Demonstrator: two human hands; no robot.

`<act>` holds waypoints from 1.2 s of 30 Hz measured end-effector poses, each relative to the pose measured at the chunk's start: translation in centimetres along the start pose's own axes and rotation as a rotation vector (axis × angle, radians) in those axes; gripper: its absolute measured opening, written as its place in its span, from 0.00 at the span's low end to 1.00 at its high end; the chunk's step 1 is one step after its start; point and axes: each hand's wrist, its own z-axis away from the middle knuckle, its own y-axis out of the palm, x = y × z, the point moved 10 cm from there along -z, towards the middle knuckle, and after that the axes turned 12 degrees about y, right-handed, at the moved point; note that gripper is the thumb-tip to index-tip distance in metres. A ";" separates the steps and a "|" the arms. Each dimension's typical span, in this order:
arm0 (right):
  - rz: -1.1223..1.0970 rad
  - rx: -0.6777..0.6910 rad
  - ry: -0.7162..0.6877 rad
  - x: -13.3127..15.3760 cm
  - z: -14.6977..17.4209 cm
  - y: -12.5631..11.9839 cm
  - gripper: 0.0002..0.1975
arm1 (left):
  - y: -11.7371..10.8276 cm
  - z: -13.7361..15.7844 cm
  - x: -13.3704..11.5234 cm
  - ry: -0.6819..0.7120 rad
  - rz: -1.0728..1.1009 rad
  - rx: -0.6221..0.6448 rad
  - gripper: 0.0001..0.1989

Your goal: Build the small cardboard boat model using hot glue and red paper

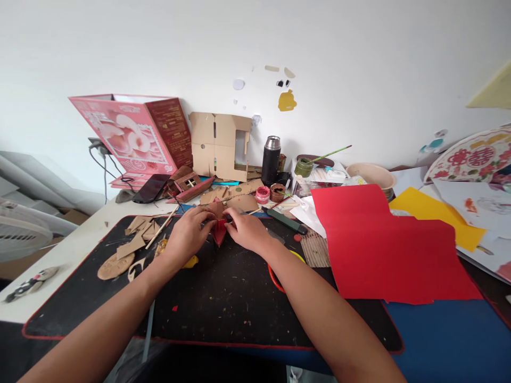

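Over the back part of the black mat (223, 314), my two hands meet at a small red-and-brown cardboard model (219, 233). My left hand (190, 227) pinches its left side between thumb and fingers. From the right, my right hand (244, 230) is closed on the other side with bent fingers. The model's red front face narrows to a point at the bottom; my fingers cover much of the rest. Just behind stands a reddish-brown model boat (194, 186) with a small window. A yellow object (191, 262) lies below my left wrist, partly hidden.
Cardboard scraps (138, 234) and a brown oval piece (115, 266) lie left. Red paper (391, 250) spreads at right, near a dark green cutter (285, 220). Behind are a pink paint jar (262, 194), a black thermos (271, 162) and a pink box (131, 133). A phone (151, 188) lies back left.
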 end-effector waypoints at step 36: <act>-0.033 0.024 0.003 0.2 0.1 -0.2 0.17 | 0.3 -0.1 0.2 -0.052 -0.001 0.055 0.14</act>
